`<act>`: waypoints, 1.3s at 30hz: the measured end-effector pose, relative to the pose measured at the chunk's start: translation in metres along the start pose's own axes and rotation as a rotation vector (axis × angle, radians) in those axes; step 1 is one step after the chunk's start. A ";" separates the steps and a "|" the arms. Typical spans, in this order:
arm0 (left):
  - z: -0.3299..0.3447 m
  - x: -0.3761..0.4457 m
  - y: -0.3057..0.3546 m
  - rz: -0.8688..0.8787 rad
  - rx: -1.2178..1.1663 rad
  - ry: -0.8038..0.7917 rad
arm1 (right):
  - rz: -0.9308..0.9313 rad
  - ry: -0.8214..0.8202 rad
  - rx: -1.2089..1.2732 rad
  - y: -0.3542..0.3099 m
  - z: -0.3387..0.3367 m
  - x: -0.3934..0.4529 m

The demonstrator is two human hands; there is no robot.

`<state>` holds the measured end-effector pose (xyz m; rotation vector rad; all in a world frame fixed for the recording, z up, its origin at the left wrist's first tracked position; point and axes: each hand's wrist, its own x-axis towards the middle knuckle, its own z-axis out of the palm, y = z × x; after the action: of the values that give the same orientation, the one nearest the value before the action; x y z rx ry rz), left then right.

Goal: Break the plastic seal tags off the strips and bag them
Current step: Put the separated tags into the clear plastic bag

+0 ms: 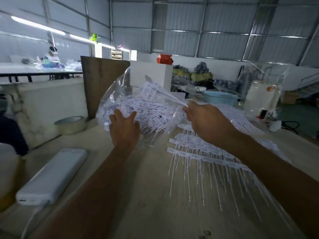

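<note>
Pale wooden workbench (151, 195) under a metal shed roof. From my feed, the left hand (124, 128) presses spread fingers against the clear bag (120, 94) of white seal tags. The right hand (205, 118) pinches a bundle of tags (155, 91) at the bag's mouth. Unbroken strips (198, 152) lie beneath. No writing is legible.

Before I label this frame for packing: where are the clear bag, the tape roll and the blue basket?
clear bag (120, 94): head view, upper left wall.
tape roll (72, 125): head view, outer side.
blue basket (220, 99): head view, front wall.
</note>
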<state>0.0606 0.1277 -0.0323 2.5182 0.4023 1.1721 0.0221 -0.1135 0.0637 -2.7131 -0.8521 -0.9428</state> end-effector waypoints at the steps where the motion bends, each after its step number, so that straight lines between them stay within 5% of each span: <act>1: 0.006 0.002 -0.007 -0.031 0.064 -0.032 | 0.001 -0.067 -0.026 -0.007 0.006 0.019; 7: 0.014 0.011 -0.038 -0.321 -0.102 0.042 | 0.014 -0.457 -0.259 -0.044 0.039 0.097; 12: -0.002 0.018 -0.040 -0.454 -0.420 0.379 | 0.008 -0.431 -0.281 -0.080 0.057 0.134; 18: -0.007 0.013 -0.034 -0.387 -0.552 0.602 | 0.011 -0.353 -0.193 -0.122 0.101 0.171; 24: -0.006 0.009 -0.027 -0.304 -0.581 0.630 | 0.087 -0.357 -0.208 -0.113 0.141 0.196; 31: 0.000 0.004 -0.022 -0.295 -0.606 0.612 | 0.251 -0.553 -0.241 -0.049 0.162 0.186; 39: 0.002 0.000 -0.015 -0.293 -0.481 0.619 | -0.053 -0.502 -0.136 -0.073 0.102 0.147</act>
<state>0.0604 0.1408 -0.0399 1.6014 0.5355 1.6670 0.1293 0.0466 0.0689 -3.1159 -0.9694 -0.3294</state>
